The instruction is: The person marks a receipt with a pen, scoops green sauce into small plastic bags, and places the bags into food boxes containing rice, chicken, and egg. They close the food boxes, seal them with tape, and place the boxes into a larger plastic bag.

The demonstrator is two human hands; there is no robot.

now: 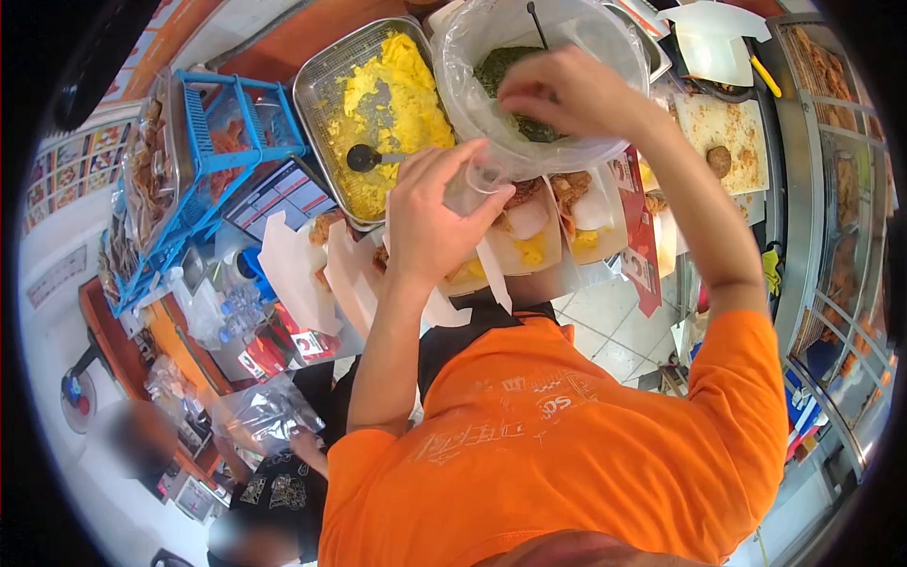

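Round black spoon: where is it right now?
In the head view, the round black spoon lies in the metal tray with the yellow food, left of the plastic-lined tub; its handle points toward the left hand.

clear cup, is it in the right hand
No, the left hand holds the clear cup and the right hand is over the tub.

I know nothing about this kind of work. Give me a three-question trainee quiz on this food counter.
1. True or false: the left hand holds a small clear cup.

2. The right hand is over which thing?
a) the blue rack
b) the plastic-lined tub
c) the tablet screen

3. Fill in: the food around the spoon in the metal tray is ____ in colour.

Key: 1 true; 2 b; 3 yellow.
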